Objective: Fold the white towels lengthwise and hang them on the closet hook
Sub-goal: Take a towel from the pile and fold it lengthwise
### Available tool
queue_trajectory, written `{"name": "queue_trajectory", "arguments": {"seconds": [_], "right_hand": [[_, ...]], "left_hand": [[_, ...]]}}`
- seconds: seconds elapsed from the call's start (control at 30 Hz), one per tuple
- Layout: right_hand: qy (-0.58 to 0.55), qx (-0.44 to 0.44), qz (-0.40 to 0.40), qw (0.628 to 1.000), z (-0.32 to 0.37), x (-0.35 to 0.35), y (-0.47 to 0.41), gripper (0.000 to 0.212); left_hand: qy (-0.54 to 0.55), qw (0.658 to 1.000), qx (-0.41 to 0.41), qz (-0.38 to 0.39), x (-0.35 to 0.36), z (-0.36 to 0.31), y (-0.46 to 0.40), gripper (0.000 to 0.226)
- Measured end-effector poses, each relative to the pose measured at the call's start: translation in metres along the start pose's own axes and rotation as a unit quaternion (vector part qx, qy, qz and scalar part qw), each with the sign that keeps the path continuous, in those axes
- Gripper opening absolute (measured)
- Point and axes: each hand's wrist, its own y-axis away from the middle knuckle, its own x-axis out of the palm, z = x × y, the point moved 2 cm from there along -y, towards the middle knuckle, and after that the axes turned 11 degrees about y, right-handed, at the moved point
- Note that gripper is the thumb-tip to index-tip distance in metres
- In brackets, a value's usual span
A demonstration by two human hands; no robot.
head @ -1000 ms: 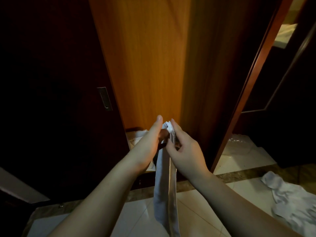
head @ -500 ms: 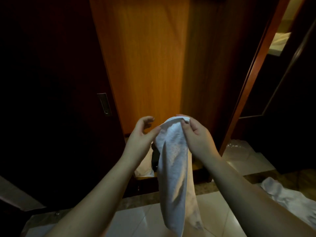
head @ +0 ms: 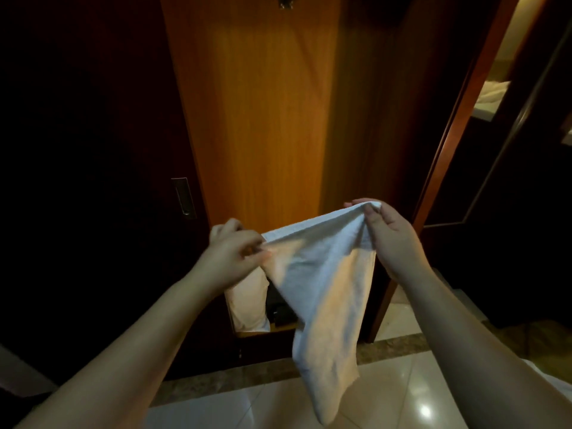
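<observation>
left hand [head: 230, 252], right hand [head: 391, 239] pinch towel [head: 322, 292] | hook [head: 286, 1] above | pale bundle [head: 247, 301] behind

closet hook [head: 286, 2] cut off by top edge, dark object [head: 280, 311] behind white towel [head: 328, 292] indistinct

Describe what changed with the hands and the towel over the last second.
The hands drew apart: the left hand moved left and the right hand moved right and up, spreading the towel's top edge from a narrow bunch into a wide span. The view tilted up, bringing a hook into sight. Both hands still pinch the towel, which still hangs down over the floor.
</observation>
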Motion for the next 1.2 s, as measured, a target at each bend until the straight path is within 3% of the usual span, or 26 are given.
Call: {"name": "queue_trajectory", "arguments": {"seconds": [0.1, 0.2, 0.33, 0.5, 0.63, 0.77, 0.93, 1.0, 1.1, 1.2], "right_hand": [[-0.015, 0.007, -0.002, 1.000, -0.011, -0.006, -0.005, 0.029], [-0.040, -0.005, -0.007, 0.999, -0.010, -0.008, -0.008, 0.038], [-0.063, -0.018, 0.004, 0.998, -0.006, -0.008, -0.010, 0.044], [-0.059, -0.028, 0.033, 0.997, -0.004, -0.008, -0.014, 0.048], [-0.077, -0.023, 0.022, 0.997, 0.000, -0.011, -0.017, 0.051], [-0.091, -0.027, 0.027, 0.995, 0.005, -0.014, -0.021, 0.047], [-0.105, -0.026, 0.035, 0.994, 0.005, -0.015, -0.021, 0.047], [-0.093, -0.031, 0.039, 0.994, 0.007, -0.017, -0.020, 0.048], [-0.067, -0.039, 0.031, 0.997, 0.010, -0.018, -0.017, 0.047], [-0.026, -0.041, 0.002, 0.999, 0.017, -0.019, -0.015, 0.041]], "left_hand": [[0.046, 0.995, 0.069, -0.058, -0.030, -0.011, -0.007, 0.012], [0.022, 0.992, 0.112, -0.050, -0.037, -0.018, -0.013, 0.010], [-0.002, 0.997, 0.063, -0.051, -0.035, -0.016, -0.020, 0.013], [0.041, 0.998, -0.013, -0.043, -0.031, -0.016, -0.023, 0.019], [0.151, 0.987, -0.015, -0.058, -0.040, -0.017, -0.026, 0.022], [0.397, 0.915, -0.074, 0.014, -0.045, -0.018, -0.029, 0.038], [0.395, 0.896, -0.113, 0.166, -0.044, -0.010, -0.025, 0.022], [0.383, 0.896, -0.123, 0.187, -0.042, -0.005, -0.024, 0.018], [0.391, 0.903, -0.113, 0.137, -0.041, -0.006, -0.023, 0.021], [0.455, 0.883, -0.084, 0.079, -0.040, -0.013, -0.023, 0.029]]}}
